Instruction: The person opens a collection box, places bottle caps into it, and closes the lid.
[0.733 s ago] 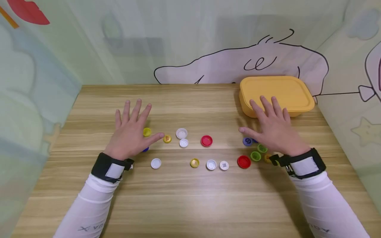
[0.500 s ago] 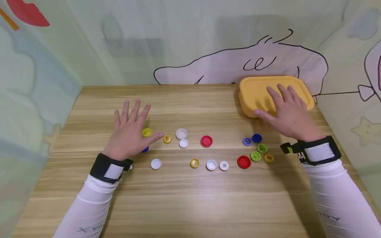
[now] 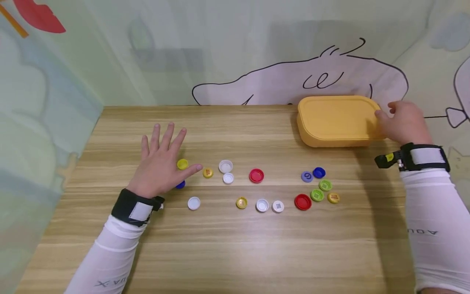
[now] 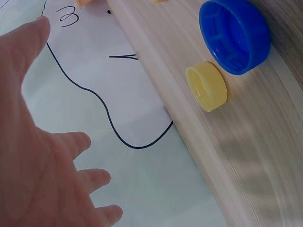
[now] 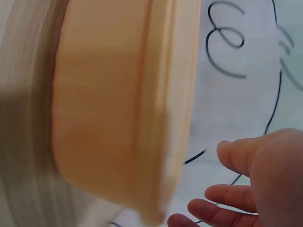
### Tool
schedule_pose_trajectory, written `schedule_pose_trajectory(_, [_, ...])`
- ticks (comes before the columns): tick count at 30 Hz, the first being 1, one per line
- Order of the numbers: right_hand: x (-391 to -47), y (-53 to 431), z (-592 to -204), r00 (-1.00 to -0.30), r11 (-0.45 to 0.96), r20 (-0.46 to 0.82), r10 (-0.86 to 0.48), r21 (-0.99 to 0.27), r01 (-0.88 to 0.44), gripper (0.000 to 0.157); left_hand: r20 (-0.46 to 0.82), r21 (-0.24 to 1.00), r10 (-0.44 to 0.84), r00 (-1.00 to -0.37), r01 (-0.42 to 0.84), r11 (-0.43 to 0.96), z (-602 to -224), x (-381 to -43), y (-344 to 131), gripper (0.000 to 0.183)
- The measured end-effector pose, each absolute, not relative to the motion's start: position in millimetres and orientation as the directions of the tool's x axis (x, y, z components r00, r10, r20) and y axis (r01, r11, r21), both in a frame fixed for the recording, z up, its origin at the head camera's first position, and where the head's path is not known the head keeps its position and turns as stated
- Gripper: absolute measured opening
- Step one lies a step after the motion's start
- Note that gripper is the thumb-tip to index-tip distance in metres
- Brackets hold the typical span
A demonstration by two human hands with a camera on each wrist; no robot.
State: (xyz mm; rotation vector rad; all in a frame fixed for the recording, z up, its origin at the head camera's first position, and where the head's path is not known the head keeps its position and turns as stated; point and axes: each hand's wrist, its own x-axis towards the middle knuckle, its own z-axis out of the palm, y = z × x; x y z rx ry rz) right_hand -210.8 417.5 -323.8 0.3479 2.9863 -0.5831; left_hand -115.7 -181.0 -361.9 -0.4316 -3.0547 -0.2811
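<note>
My left hand [image 3: 158, 167] is spread above the left part of the table, thumb pointing right. Close by are a yellow bottle cap [image 3: 182, 164] and a blue cap [image 4: 235, 35], the latter partly covered by the hand in the head view. My right hand [image 3: 407, 122] is at the right end of a yellow lidded box [image 3: 338, 118], thumb tip overlapping the lid's edge there. In the right wrist view, its thumb and fingers stand apart beside the box's rim, with nothing between them.
Several caps lie across the wooden table [image 3: 220, 253]: a red cap [image 3: 256, 175] and a white cap [image 3: 225, 166] in the middle, a larger red cap [image 3: 302, 201] and a green cap [image 3: 317, 195] right. A printed curtain [image 3: 235, 41] borders the back edge.
My right hand has moved right and back, from over the caps and across the box to its right end, uncovering the dark blue cap. The left hand stays in place.
</note>
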Motion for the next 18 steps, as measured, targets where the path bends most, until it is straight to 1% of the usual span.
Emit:
schedule_pose_trajectory(1, [-211.1,421.1,-326.6,-0.964,0.890,-0.139,0.228,-0.372,0.264,0.086,0.068,0.173,0.271,-0.960,0.279,0.945,-362.0,-115.9,-181.2,0.106])
schedule_pose_trajectory(4, [-211.4,428.9,-334.7,-0.955,0.869,-0.162,0.249,-0.398,0.294,0.087,0.070,0.173,0.270,-0.960,0.278,0.945,-362.6,-116.4,-181.7,0.106])
schedule_pose_trajectory(13, [-217.0,443.3,-349.9,-0.959,0.857,-0.162,0.232,-0.433,0.280,0.079,0.065,0.164,0.263,-0.963,0.270,0.949,-363.0,-117.7,-183.3,0.107])
schedule_pose_trajectory(18, [-216.5,438.9,-350.9,-0.957,0.849,-0.175,0.230,-0.444,0.286,0.080,0.060,0.155,0.255,-0.965,0.261,0.953,-363.3,-118.1,-184.2,0.108])
